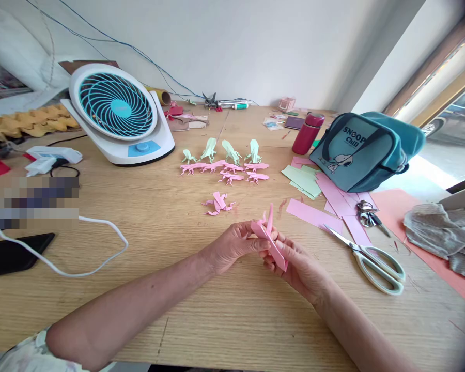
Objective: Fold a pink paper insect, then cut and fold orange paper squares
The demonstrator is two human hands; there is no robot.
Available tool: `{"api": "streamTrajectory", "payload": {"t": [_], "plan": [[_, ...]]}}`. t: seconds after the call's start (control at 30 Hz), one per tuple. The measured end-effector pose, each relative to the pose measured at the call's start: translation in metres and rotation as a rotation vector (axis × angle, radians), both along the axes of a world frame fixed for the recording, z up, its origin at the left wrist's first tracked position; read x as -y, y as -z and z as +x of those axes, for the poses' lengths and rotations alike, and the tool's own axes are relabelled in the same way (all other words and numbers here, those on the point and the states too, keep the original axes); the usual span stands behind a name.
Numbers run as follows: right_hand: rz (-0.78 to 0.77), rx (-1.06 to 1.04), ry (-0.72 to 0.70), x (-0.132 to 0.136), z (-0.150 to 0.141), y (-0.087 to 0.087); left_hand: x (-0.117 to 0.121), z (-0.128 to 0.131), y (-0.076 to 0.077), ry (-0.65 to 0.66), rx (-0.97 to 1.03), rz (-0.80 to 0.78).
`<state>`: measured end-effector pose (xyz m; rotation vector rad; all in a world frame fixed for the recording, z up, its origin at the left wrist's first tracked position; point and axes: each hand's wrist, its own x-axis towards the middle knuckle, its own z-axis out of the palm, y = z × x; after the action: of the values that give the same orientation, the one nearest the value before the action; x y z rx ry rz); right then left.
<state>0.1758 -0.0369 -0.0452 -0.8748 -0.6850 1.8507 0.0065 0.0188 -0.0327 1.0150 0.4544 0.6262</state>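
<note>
Between my two hands is a partly folded pink origami figure [276,253], held up over the table with narrow points sticking up at its far end. My left hand [243,242] pinches its left side between thumb and fingers. On the lower right part, my right hand [294,261] closes its thumb and fingers. Just beyond lies a finished-looking pink origami frog [218,203]. Farther back stand several pink origami insects [232,176] in rows, with several light green ones [231,152] behind them.
White-handled scissors [372,263], keys [367,213] and pink paper strips [313,215] lie to the right. Green paper [304,181], a red flask [308,134] and a teal bag [360,150] are behind them. A fan [118,111] stands back left; a white cable [118,253] loops at left.
</note>
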Motion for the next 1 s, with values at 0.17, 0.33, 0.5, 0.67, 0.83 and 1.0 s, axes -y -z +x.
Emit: {"api": "streamTrajectory", "payload": {"t": [0.17,0.33,0.5,0.67,0.83,1.0], "plan": [[0.007,0.113,0.116,0.002,0.003,0.002,-0.009,-0.004,-0.005,-0.343,-0.022,0.081],[0.078,0.41,0.134,0.003,-0.002,0.002,-0.01,-0.003,-0.009,-0.408,-0.059,0.13],[0.141,0.475,0.143,0.003,-0.008,0.005,-0.004,0.001,-0.005,-0.346,-0.093,0.066],[0.246,0.47,0.138,0.004,-0.008,0.007,-0.002,0.001,-0.005,-0.283,-0.084,0.01],[0.346,0.478,0.136,0.004,-0.01,0.008,0.0,-0.001,-0.009,-0.219,-0.098,0.013],[0.368,0.532,0.119,0.005,-0.007,0.013,-0.001,-0.001,-0.009,-0.219,-0.091,0.032]]}}
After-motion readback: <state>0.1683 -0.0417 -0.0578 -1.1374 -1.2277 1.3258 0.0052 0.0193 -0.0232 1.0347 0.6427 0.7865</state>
